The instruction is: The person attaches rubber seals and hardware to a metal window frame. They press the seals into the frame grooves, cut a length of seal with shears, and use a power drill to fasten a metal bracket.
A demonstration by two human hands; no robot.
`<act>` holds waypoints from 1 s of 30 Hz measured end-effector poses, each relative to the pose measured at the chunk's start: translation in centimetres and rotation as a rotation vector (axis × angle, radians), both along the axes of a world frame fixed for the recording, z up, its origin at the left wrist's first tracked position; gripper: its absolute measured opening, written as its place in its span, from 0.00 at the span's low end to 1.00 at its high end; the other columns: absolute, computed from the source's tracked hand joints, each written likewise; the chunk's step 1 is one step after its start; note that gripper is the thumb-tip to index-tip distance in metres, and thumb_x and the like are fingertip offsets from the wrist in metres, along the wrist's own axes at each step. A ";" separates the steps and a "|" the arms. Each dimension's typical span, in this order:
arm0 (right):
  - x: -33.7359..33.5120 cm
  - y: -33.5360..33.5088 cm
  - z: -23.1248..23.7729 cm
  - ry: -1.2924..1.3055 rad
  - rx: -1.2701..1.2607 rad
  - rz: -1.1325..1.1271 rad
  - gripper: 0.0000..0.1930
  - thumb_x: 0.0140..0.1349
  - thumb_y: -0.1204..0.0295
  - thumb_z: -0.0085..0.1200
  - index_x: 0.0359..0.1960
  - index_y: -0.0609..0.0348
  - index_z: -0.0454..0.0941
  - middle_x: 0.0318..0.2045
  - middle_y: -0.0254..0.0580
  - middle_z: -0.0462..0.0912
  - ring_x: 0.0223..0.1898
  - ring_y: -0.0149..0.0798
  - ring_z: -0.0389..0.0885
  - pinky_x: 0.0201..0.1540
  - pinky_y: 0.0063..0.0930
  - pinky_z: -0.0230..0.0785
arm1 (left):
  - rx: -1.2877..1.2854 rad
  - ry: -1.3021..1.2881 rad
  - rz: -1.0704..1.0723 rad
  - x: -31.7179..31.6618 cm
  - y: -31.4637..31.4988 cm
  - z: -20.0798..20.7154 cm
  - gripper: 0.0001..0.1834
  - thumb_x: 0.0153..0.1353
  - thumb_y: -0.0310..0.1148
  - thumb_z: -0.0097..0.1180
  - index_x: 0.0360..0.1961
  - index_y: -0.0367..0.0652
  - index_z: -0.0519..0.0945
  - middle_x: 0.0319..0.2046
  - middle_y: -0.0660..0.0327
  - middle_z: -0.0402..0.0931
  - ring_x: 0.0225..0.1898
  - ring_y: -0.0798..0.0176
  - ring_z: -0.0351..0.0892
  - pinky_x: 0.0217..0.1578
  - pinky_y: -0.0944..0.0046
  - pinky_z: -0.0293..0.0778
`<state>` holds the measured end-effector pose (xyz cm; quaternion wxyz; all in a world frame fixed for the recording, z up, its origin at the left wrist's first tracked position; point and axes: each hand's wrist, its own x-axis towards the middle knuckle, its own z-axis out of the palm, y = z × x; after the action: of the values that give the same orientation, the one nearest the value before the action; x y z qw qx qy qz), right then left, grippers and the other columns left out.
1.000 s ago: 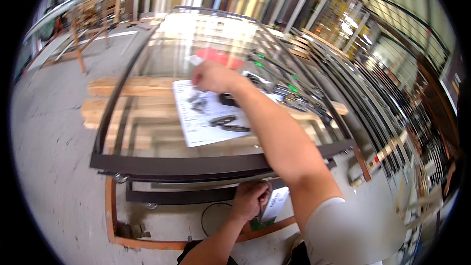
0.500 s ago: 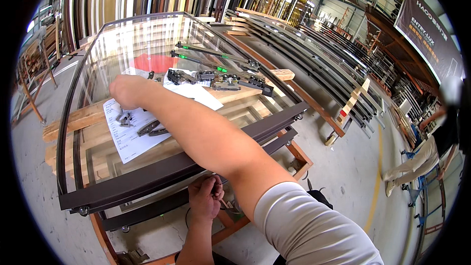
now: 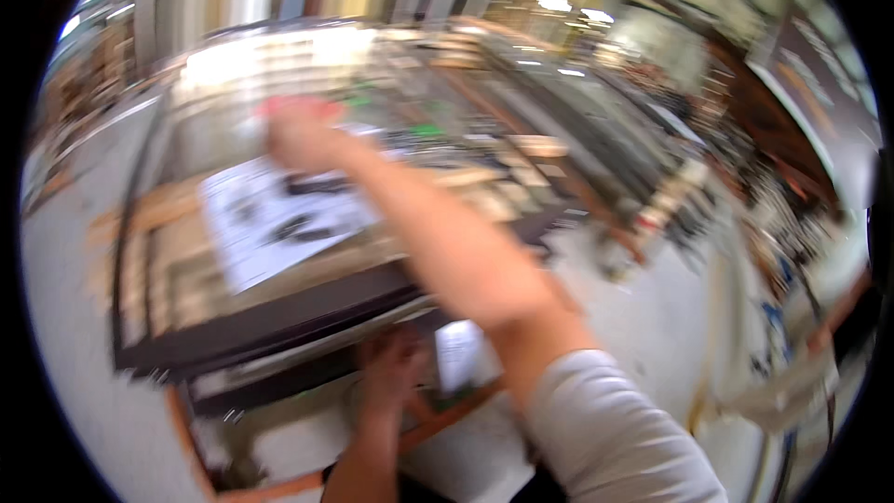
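Observation:
Motion smears the whole head view. My right arm, in a grey sleeve, stretches across a dark-framed glass panel [image 3: 270, 321]. At its end my right hand [image 3: 303, 135] is over the glass, beside a red patch [image 3: 321, 109] and the upper edge of a white printed sheet [image 3: 247, 251]; its fingers cannot be made out. Small dark metal parts [image 3: 300, 226] lie on the sheet, and a dark piece [image 3: 317, 184] shows just below the hand. In front of the panel's near edge, my left hand [image 3: 393, 360] looks curled closed; what it holds, if anything, is hidden.
Dark hardware with green marks [image 3: 426, 130] lies on the panel, right of the sheet. An orange-brown stand [image 3: 447, 421] supports it. A white sheet-like thing [image 3: 456, 354] shows low beside my left hand. Long dark profiles [image 3: 577, 98] are stacked to the right. Another person [image 3: 792, 377] is at the far right.
My right hand has moved rightward and away from me, toward the red patch. My left hand stays by the near edge. A white sheet-like thing now shows beside it. The view has blurred.

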<state>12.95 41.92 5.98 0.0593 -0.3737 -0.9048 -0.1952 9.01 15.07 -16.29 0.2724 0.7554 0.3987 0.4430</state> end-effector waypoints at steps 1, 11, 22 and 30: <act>-0.3 0.6 -2.6 0.286 -0.148 0.062 0.04 0.44 0.80 0.56 0.24 0.66 0.80 0.26 0.60 0.82 0.30 0.52 0.81 0.35 0.45 0.73 | -0.005 -0.053 0.015 -0.5 -0.3 -0.9 0.09 0.60 0.37 0.58 0.36 0.44 0.80 0.33 0.55 0.77 0.34 0.52 0.74 0.38 0.52 0.69; 6.6 -14.4 -5.3 1.324 -0.166 0.068 0.01 0.57 0.83 0.55 0.30 0.69 0.76 0.23 0.56 0.78 0.28 0.47 0.79 0.33 0.38 0.71 | -0.831 -1.010 -0.288 1.2 1.8 -2.2 0.09 0.65 0.34 0.55 0.34 0.39 0.79 0.20 0.65 0.71 0.18 0.72 0.65 0.16 0.71 0.58; 8.9 -14.9 -7.0 1.122 -0.131 -0.054 0.04 0.56 0.78 0.57 0.27 0.67 0.81 0.25 0.56 0.83 0.33 0.54 0.85 0.38 0.39 0.79 | -1.027 -1.081 -0.482 6.6 1.3 -1.7 0.11 0.68 0.30 0.48 0.35 0.32 0.79 0.22 0.60 0.71 0.19 0.69 0.66 0.20 0.69 0.61; 27.1 -35.1 -2.6 1.045 -0.816 -0.065 0.02 0.62 0.79 0.58 0.33 0.65 0.80 0.24 0.35 0.79 0.28 0.30 0.77 0.30 0.24 0.71 | -0.921 -0.862 -0.521 3.2 -5.8 0.7 0.12 0.67 0.34 0.50 0.36 0.33 0.76 0.28 0.56 0.71 0.25 0.66 0.68 0.19 0.69 0.61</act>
<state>40.04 6.82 3.40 0.3382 -0.4386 -0.7466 0.3685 12.24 9.24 -15.56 0.7982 0.3899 0.2075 0.4096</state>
